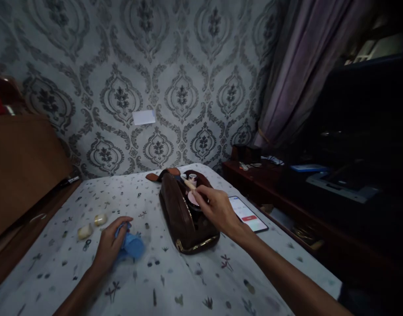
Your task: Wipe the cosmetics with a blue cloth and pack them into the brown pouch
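Note:
An open dark brown zip bag (171, 206) lies on the patterned white cover, its gold zipper running along the edge. My right hand (216, 208) reaches over its opening, fingers pinched on a slim beige stick (189, 184) whose kind I cannot make out. Inside the bag are a small silver-capped bottle (192, 178) and a round pink item (192, 198), partly covered by my fingers. My left hand (111, 241) rests on the cover to the left, closed around a crumpled blue cloth (133, 245). Two small cream-coloured jars (84, 231) lie just beyond that hand.
A phone with a lit screen (249, 213) lies right of the bag. Farther right stands a dark red wooden desk (234, 173) with an open drawer (293, 228) and dark equipment. A brown box (20, 162) stands at the left, and a patterned wall (181, 127) closes the back.

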A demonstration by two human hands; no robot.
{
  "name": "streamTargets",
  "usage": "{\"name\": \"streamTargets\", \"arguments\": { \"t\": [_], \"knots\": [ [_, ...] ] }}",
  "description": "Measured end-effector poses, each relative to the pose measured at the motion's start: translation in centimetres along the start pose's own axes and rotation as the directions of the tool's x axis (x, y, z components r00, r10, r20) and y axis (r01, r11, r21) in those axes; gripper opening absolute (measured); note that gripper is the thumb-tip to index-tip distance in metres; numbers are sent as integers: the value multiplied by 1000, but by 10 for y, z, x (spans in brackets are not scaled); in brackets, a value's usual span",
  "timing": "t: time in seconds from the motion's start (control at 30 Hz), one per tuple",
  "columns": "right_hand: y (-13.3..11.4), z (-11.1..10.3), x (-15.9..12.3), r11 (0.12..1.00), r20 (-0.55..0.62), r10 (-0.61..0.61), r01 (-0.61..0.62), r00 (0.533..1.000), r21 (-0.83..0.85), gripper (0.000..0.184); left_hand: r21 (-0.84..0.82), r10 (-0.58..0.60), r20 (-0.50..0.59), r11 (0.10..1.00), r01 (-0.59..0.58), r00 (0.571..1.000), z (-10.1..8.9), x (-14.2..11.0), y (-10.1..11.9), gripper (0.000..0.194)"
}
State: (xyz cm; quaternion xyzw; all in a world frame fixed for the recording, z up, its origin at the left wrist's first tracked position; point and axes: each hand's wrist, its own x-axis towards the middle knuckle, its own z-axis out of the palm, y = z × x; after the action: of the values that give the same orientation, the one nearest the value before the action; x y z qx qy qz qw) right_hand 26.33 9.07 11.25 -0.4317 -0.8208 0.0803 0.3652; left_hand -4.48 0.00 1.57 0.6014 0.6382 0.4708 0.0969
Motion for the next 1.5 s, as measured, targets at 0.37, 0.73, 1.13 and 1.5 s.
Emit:
{"name": "streamTargets", "arguments": {
  "t": [0.37, 0.73, 1.13, 1.5],
  "knots": [
    [-69, 89, -42, 902, 305, -360, 245, 882, 355, 33, 297, 76, 99, 950, -102, 992, -5, -16, -37, 30],
    [-85, 215, -32, 739, 402, -197, -134, 894, 661, 27, 419, 133, 61, 896, -147, 989, -8, -18, -60, 27],
    [-72, 232, -41, 575, 436, -50, -331, 899, 748, 23, 429, 119, -444, 898, 94, 888, -72, -1, -74, 34],
    [-77, 229, -44, 620, 372, -28, -276, 928, 735, 18, 867, -217, 138, 498, -13, 966, -45, 42, -62, 45]
  ]
}}
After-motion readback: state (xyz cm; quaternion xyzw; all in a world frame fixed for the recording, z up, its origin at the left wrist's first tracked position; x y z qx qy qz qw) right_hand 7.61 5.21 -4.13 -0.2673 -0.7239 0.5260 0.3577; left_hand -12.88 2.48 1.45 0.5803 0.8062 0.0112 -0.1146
